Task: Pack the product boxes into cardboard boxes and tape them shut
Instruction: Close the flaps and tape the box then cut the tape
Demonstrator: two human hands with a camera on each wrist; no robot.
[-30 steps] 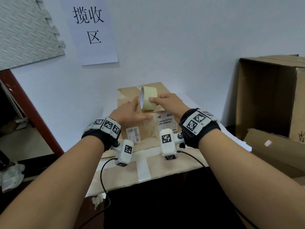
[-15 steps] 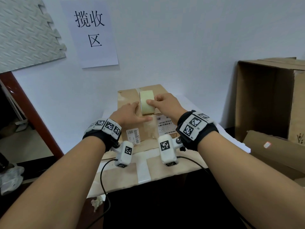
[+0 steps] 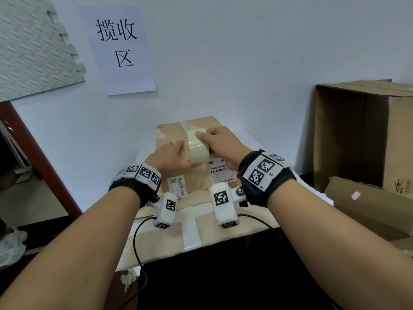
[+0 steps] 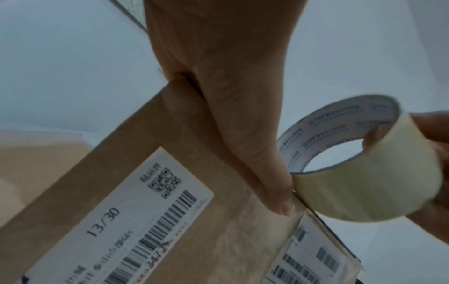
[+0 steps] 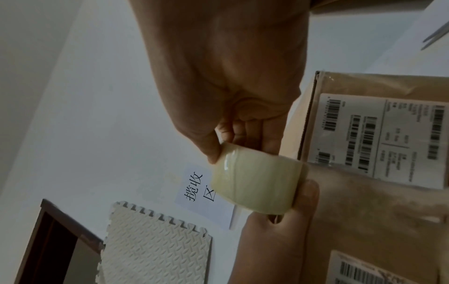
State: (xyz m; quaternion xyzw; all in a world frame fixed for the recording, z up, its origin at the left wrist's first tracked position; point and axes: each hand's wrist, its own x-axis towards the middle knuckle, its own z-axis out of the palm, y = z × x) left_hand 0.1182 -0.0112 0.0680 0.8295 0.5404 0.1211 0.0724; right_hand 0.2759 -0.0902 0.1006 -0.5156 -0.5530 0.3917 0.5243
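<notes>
The closed brown cardboard box stands toward the back edge of the paper-covered table, against the white wall. The pale yellow roll of packing tape is held on edge over the box's front top edge, probably so a strip can be drawn along the centre seam. The right hand has the roll: its thumb sits on the outer band and its fingers curl through the core. The left hand lies on the box with fingers fairly straight, its thumb pressing at the foot of the roll, likely pinning the tape's free end; whether it pinches that end I cannot tell.

The head view shows the layout and the older clear tape on top. Only the left wrist view shows the roll's printed inner core and a white barcode label marked 13/30 on the box's front face. The right wrist view alone shows the curled fingers inside the roll.
</notes>
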